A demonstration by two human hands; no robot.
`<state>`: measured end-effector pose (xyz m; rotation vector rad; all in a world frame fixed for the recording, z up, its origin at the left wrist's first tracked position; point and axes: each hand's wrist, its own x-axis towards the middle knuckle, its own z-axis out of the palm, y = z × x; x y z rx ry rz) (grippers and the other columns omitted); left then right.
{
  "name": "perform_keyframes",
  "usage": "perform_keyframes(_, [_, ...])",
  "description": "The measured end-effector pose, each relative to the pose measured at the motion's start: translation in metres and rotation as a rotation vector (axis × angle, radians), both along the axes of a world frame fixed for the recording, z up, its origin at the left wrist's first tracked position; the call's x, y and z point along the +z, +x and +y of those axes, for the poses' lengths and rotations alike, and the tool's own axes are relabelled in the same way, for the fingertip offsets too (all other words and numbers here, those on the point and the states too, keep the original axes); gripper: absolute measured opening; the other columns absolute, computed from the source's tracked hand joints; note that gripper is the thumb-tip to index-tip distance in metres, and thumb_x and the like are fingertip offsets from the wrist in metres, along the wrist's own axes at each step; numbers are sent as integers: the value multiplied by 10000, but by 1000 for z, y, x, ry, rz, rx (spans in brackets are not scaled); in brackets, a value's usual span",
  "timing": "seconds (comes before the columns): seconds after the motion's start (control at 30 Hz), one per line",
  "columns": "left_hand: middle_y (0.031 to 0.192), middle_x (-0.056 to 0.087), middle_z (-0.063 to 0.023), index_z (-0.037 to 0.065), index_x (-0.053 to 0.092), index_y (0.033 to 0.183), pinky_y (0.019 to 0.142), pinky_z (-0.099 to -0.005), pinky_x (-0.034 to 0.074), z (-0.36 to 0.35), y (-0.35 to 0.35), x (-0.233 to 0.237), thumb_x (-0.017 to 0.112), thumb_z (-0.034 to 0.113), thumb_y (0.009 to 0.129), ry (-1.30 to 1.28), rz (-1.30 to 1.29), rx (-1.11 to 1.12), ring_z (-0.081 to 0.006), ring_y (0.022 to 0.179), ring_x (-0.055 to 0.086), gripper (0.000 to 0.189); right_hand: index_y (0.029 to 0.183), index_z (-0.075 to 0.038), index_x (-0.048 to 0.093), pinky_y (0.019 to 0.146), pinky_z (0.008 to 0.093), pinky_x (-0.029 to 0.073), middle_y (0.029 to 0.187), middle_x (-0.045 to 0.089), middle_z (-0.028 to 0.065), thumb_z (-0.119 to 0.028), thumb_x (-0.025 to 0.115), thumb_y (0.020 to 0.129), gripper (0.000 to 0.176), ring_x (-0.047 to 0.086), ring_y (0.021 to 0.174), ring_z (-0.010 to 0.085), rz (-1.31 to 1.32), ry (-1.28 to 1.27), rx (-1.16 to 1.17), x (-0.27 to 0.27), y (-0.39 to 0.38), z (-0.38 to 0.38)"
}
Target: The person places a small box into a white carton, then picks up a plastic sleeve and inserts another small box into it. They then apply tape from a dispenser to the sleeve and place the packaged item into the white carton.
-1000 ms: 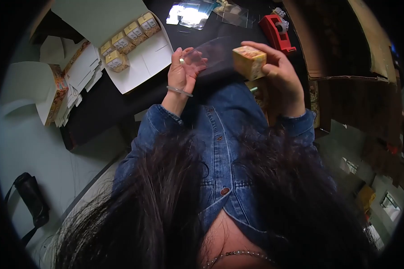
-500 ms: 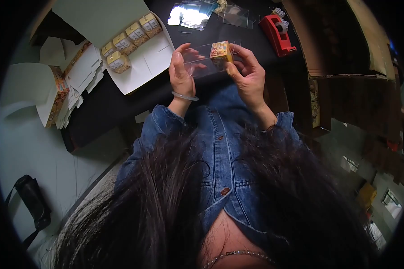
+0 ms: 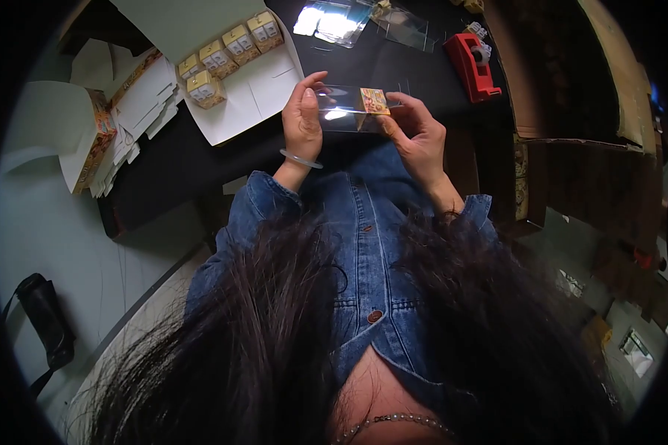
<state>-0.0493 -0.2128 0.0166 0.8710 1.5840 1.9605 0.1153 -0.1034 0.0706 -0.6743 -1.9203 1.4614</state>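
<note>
Plastic sleeve (image 3: 339,100), clear and glossy, spans the gap between a person's two hands near the edge of a black table (image 3: 416,74). The left hand (image 3: 303,119), a pale bracelet (image 3: 300,159) at its wrist, has the sleeve's left end between its thumb and loosely curved fingers. The right hand (image 3: 421,137) is clamped on a small box (image 3: 374,101), yellow with a colorful printed top, thumb on the near side and fingertips on the far side. This box is at the sleeve's right end — whether it is fully inside, one cannot tell. Beyond the left hand lies an open white tray (image 3: 263,93) with five more little boxes (image 3: 237,44): four in a row, one in front. Folded white cartons (image 3: 148,104) are stacked left of it. At the far side of the table are shiny plastic pieces (image 3: 332,22) and, farther right, a red tape dispenser (image 3: 473,68) — just beside a large brown cardboard box (image 3: 631,111). The person's blue denim jacket (image 3: 367,259) and long dark hair (image 3: 260,319) fill the foreground.
</note>
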Motion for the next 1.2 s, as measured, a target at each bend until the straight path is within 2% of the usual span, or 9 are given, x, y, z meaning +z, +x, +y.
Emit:
perform_keyframes(0.27, [1033, 565, -51, 19, 540, 1289, 667, -233, 491, 0, 6, -4, 437, 453, 1003, -58, 138, 162, -120, 897, 577, 530, 1000, -13, 718, 714, 228, 523, 915, 698, 91, -11, 701, 846, 155, 659, 787, 125, 18, 115, -27, -22, -7, 9])
perform_keyframes(0.57, [1257, 527, -103, 57, 369, 1455, 998, -275, 408, 0, 31, 12, 267, 475, 1036, 39, -316, -110, -173, 1138, 535, 601, 1428, -57, 437, 980, 374, 487, 1539, 287, 134, -228, 537, 976, 494, 510, 1244, 240, -99, -534, 625, -10, 1, 7])
perform_keyframes(0.67, [1341, 493, -131, 61, 305, 1485, 1015, -305, 416, 3, 33, 17, 257, 460, 1041, 127, -629, -187, -208, 1190, 526, 599, 1430, -77, 442, 925, 362, 516, 1538, 285, 137, -214, 526, 980, 478, 552, 1191, 228, -137, -621, 664, 4, 1, 27])
perform_keyframes(0.77, [1367, 500, -150, 29, 255, 1496, 1008, -328, 434, -1, 14, 23, 405, 394, 1025, -32, -961, -449, -222, 1181, 555, 614, 1277, -56, 610, 825, 312, 529, 1292, 582, 134, -188, 542, 968, 342, 625, 1046, 197, -267, -540, 917, 11, 2, 65])
perform_keyframes(0.83, [1146, 643, -100, -42, 312, 1447, 962, -289, 457, 4, -8, 11, 668, 282, 898, -216, -765, -988, -169, 1061, 612, 731, 1158, -5, 671, 783, 277, 523, 1008, 704, 94, -73, 649, 890, 278, 658, 917, 167, -363, -374, 1060, 27, -12, 80])
perform_keyframes(0.9, [1077, 654, -82, -12, 405, 1377, 931, -267, 473, 16, -9, 12, 755, 122, 799, -187, -713, -972, -138, 995, 622, 689, 1147, 13, 666, 802, 276, 519, 1024, 700, 96, -80, 689, 867, 296, 646, 928, 147, -412, -344, 1127, 37, -28, 104])
perform_keyframes(1.0, [1134, 624, -89, 55, 486, 1154, 897, -306, 491, 47, -4, -27, 790, 96, 751, -154, 94, -242, -181, 1020, 622, 507, 1256, -4, 598, 918, 288, 468, 1134, 661, 67, -93, 642, 904, 366, 592, 1056, 132, -354, -173, 767, 32, -69, 164])
perform_keyframes(1.13, [1117, 621, -141, 72, 465, 1197, 906, -363, 487, 67, -9, -43, 783, 116, 742, -245, 253, -82, -317, 1062, 622, 557, 1263, -47, 605, 861, 298, 492, 1090, 684, 113, -182, 637, 893, 395, 633, 980, 163, -528, 348, 325, 7, -141, 264])
perform_keyframes(1.2, [1159, 612, -140, 61, 465, 1206, 937, -350, 482, 73, -8, -47, 786, 112, 742, -248, 240, -67, -279, 1080, 624, 567, 1189, -61, 649, 876, 400, 509, 1110, 670, 185, -245, 653, 838, 396, 654, 1006, 332, -576, 502, 159, -10, -185, 302])
